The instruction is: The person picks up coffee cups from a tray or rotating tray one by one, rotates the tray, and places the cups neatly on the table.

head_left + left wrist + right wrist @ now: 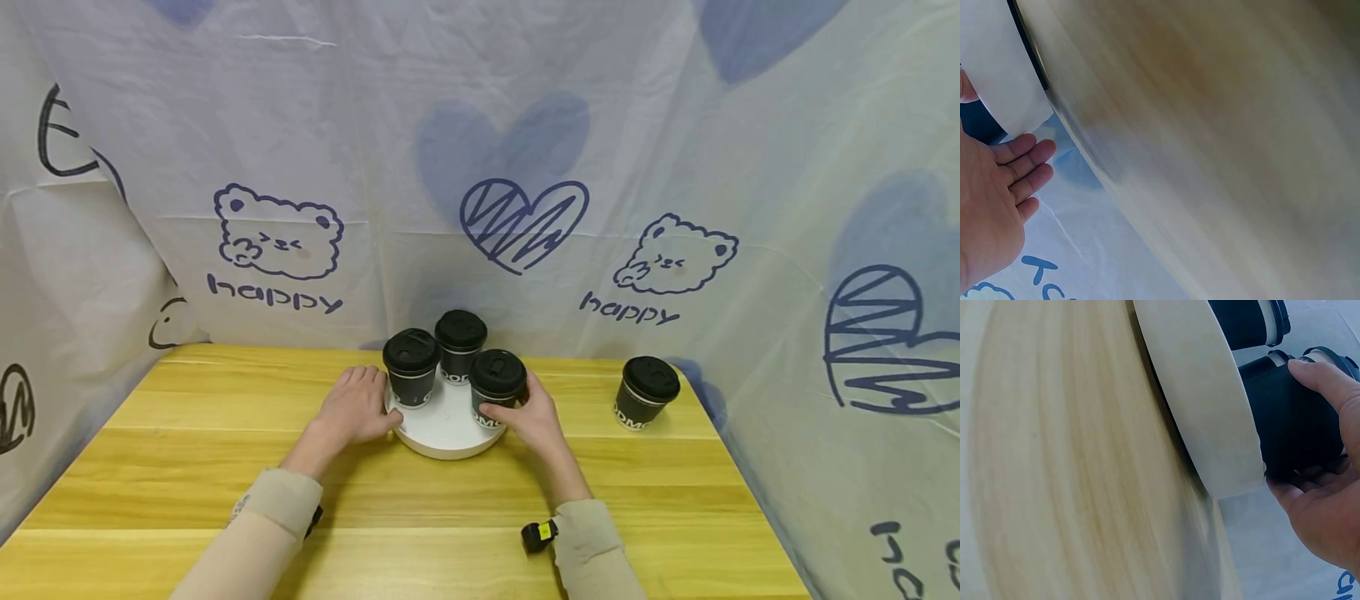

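A round white stand bears three black paper cups with black lids: a left cup, a back cup and a front right cup. My right hand grips that front right cup, thumb across its near side and fingers round the far side. In the right wrist view the held cup sits at the edge of the stand. My left hand lies at the stand's left edge, its fingers fairly straight; whether they press on the edge I cannot tell.
Another lidded black cup stands on the wooden table to the right. A white cloth with hearts and bear drawings hangs behind the table and along its sides. A small black device is on the right wrist.
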Motion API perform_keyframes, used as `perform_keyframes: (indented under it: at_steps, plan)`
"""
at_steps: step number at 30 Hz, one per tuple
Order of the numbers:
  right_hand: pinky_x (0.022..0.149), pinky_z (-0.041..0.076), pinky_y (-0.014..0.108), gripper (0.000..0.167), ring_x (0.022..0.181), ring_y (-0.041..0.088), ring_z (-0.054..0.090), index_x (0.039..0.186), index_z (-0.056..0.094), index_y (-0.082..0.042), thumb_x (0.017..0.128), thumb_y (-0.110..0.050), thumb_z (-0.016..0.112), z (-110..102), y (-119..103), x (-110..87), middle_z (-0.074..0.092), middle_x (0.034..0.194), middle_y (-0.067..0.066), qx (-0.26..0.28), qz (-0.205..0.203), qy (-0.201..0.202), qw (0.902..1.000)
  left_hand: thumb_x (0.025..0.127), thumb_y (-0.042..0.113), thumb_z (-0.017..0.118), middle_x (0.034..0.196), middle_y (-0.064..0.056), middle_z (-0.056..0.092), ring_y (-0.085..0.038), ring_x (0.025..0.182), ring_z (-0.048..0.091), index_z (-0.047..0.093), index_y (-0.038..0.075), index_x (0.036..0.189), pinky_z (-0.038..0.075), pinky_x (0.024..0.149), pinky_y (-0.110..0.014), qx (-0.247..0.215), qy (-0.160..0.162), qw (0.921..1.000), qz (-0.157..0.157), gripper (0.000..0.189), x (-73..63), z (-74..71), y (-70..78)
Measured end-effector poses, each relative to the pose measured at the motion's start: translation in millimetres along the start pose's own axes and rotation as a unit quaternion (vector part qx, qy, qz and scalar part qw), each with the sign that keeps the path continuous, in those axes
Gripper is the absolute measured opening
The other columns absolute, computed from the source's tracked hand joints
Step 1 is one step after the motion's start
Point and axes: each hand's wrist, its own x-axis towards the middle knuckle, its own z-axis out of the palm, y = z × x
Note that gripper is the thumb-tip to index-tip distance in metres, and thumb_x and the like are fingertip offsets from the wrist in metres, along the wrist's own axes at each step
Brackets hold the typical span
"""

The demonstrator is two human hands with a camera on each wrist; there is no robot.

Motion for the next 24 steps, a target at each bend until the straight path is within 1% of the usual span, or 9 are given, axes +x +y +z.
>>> perform_keyframes:
  at_steps: [10, 15, 24]
  plan:
    - [0.119, 0.039, 0.049, 0.081, 0.141, 0.035, 0.050, 0.148, 0.050, -0.006, 0.079, -0.017, 0.091, -0.2, -2.7, -0.7, 0.058, 0.147, 0.016, -0.009, -0.007, 0.000, 0.9999, 0.088, 0.047, 0.060, 0.132, -0.030, 0.057, -0.045, 0.128, 0.050, 0.054, -0.013, 0.131, 0.034, 0.117, -0.055, -0.002, -0.008, 0.9999, -0.007, 0.074, -1.1, -3.9, 2.9]
    - [0.120, 0.038, 0.049, 0.081, 0.142, 0.036, 0.050, 0.149, 0.050, -0.007, 0.079, -0.017, 0.090, -1.2, -4.6, -0.4, 0.058, 0.147, 0.016, -0.002, -0.021, 0.003, 0.9998, 0.087, 0.048, 0.060, 0.133, -0.031, 0.057, -0.046, 0.128, 0.049, 0.053, -0.014, 0.133, 0.033, 0.118, -0.056, -0.011, -0.007, 0.9999, -0.005, 0.077, -0.9, -2.3, 2.3]
    - [0.120, 0.037, 0.049, 0.081, 0.142, 0.035, 0.049, 0.150, 0.049, -0.009, 0.080, -0.018, 0.090, -4.6, -13.4, -2.3, 0.056, 0.149, 0.016, -0.002, -0.029, 0.023, 0.9993, 0.087, 0.048, 0.059, 0.136, -0.033, 0.055, -0.048, 0.131, 0.047, 0.052, -0.015, 0.135, 0.032, 0.118, -0.057, -0.012, -0.014, 0.9998, -0.010, 0.080, -0.6, -2.8, 2.5]
